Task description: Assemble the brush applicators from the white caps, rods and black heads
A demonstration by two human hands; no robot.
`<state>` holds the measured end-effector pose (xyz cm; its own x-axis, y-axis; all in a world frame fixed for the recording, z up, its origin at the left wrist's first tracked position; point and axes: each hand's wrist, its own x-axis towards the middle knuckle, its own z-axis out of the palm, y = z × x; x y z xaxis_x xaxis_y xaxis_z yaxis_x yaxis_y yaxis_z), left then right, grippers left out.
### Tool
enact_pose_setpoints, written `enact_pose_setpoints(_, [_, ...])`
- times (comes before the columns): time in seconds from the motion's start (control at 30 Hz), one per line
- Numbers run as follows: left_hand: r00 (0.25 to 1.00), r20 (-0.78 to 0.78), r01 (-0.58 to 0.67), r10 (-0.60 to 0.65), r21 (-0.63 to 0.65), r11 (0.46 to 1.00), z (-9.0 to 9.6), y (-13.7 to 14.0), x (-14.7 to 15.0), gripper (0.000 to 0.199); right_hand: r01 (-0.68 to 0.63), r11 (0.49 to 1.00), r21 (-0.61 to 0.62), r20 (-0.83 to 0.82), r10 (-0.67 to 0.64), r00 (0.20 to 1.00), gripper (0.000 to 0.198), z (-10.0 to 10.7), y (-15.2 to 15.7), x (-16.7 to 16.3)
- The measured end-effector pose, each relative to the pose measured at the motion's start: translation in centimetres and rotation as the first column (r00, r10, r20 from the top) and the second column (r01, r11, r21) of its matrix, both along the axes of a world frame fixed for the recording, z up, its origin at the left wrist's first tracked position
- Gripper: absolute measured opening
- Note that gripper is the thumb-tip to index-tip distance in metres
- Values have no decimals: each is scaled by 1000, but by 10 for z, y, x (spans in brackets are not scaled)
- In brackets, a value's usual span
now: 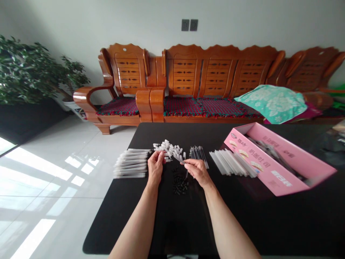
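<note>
My right hand (198, 172) is closed in a pinch on a translucent pen barrel (178, 158), which points up and to the left. My left hand (155, 168) has its thumb and fingers pressed together; what they hold, if anything, is too small to make out. Just beyond the hands lies a heap of white pen caps (168, 146). Small black plugs (180, 185) are scattered between my wrists. Left of my left hand are stacked pens with dark ends (131, 164). Dark pen refills (198, 153) lie beyond my right hand, and clear barrels (231, 163) to its right.
A pink open box (269, 169) with translucent pieces inside stands on the right of the black table (124, 219). Behind the table is a wooden sofa (185, 72) with a turquoise cloth (275, 104). Potted plants (35, 72) stand at the left.
</note>
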<state>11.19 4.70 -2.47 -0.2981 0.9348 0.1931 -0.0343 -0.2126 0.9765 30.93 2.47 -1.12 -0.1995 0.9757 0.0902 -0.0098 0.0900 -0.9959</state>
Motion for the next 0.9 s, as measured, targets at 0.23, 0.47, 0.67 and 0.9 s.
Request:
enact_pose_setpoints(0.23, [990,-126,65,-63,13,998,7,-5,2,36,-16,997,73,136,6,991,29,3,-1,2])
enact_pose_setpoints(0.47, [985,-162,63,-59,19,998,6,-5,3,38,-39,991,125,213,12,977,26,7,-1,2])
enact_pose_setpoints(0.67, [987,-152,49,-46,15,999,5,-4,2,37,-31,993,113,210,7,978,26,5,0,2])
enact_pose_setpoints(0.9, [986,-155,62,-61,2,998,7,-5,4,38,-17,994,110,220,-8,975,27,4,1,2])
